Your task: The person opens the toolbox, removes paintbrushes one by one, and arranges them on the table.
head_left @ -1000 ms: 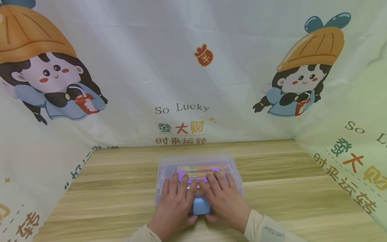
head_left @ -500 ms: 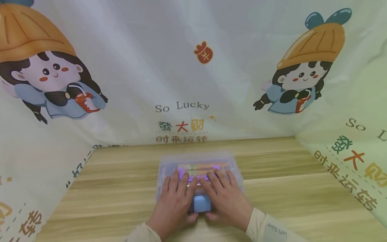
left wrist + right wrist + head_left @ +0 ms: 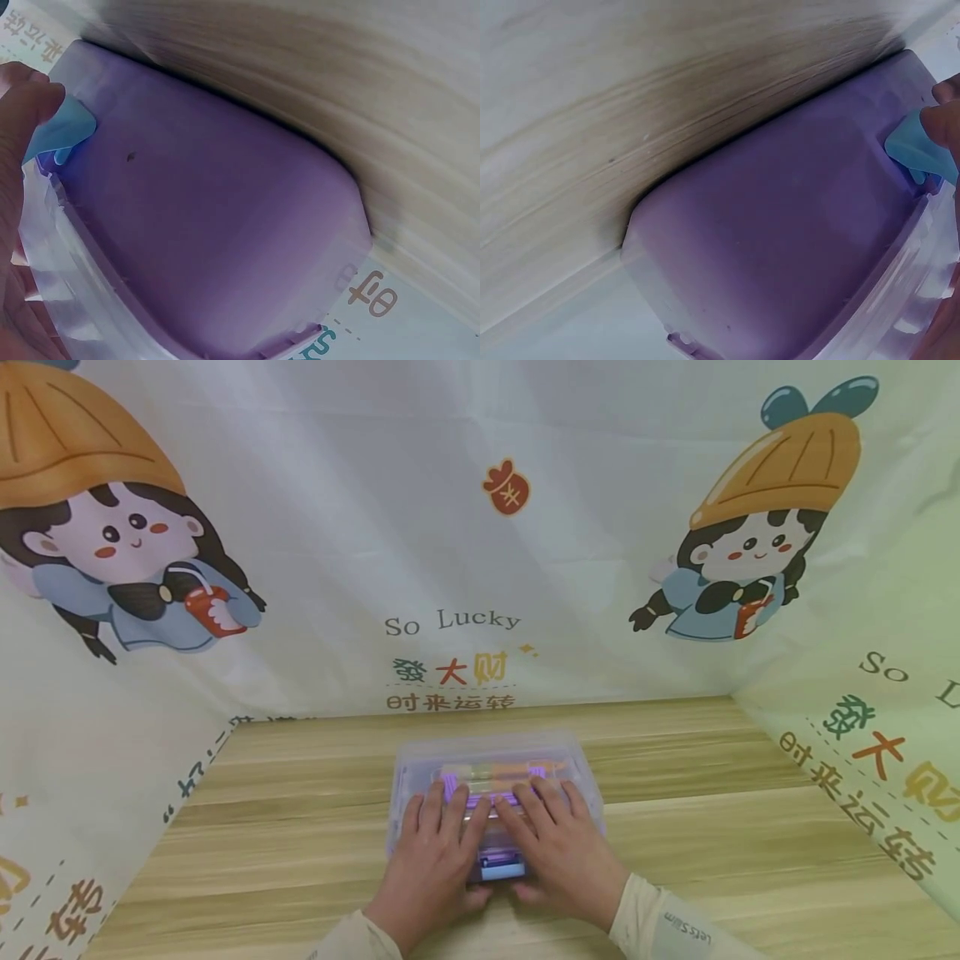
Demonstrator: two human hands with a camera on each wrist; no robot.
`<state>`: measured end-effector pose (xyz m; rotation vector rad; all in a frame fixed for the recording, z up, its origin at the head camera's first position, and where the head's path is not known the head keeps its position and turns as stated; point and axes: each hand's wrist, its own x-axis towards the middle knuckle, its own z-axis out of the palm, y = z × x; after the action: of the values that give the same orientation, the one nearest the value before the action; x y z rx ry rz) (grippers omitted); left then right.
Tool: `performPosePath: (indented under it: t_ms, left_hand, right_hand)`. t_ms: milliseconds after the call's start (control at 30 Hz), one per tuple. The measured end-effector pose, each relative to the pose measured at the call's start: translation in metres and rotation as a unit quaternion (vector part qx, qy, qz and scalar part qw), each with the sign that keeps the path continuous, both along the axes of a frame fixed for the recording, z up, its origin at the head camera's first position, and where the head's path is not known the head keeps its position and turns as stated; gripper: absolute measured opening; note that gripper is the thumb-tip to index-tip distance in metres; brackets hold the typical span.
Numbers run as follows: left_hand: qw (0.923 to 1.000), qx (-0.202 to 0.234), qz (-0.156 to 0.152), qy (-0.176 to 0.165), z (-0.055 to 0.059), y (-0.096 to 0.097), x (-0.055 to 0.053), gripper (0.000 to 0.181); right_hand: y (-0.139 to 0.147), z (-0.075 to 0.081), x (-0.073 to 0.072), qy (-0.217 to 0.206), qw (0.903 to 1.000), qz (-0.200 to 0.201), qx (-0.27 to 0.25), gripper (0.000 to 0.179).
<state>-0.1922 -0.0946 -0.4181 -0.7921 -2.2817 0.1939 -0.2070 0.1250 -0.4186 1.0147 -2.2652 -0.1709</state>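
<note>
A plastic box (image 3: 411,758) with a see-through lid and purple body sits on the table before me. Through the lid show orange, pale and purple striped things whose kind I cannot tell. My left hand (image 3: 435,864) lies over the lid's left front, fingers spread on top and thumb bent down at the front. On the lid's right front rests my right hand (image 3: 564,864) in the same way. Between them is a light blue latch (image 3: 502,870). Both wrist views show the latch (image 3: 71,124) angled out from the purple front wall (image 3: 780,187), a thumb (image 3: 943,124) touching it.
The wood-grain table (image 3: 285,835) spreads around the box. A pale printed cloth (image 3: 337,527) with cartoon figures hangs behind the table and along both sides.
The blue latch has swung from a broad square to a narrow strip, with a dark purple gap showing above it. Both hands keep their places on the lid. The view shifts slightly.
</note>
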Motion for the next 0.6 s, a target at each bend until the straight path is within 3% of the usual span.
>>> performPosePath:
  t_ms: [133,367,600]
  left_hand:
    - [0.9999,0.009,-0.003,-0.005,0.002,-0.001,0.0,0.11]
    - [0.9974,0.042,-0.018,-0.056,0.004,-0.007,0.003,0.108]
    - [0.9934,0.09,-0.049,-0.051,0.008,-0.012,0.002,0.093]
  right_hand:
    - [0.0,0.0,0.0,0.001,1.0,0.003,-0.002,0.107]
    - [0.003,0.003,0.0,-0.015,0.999,0.023,-0.034,0.1]
    - [0.015,0.01,-0.003,-0.027,0.9952,0.026,-0.091,0.081]
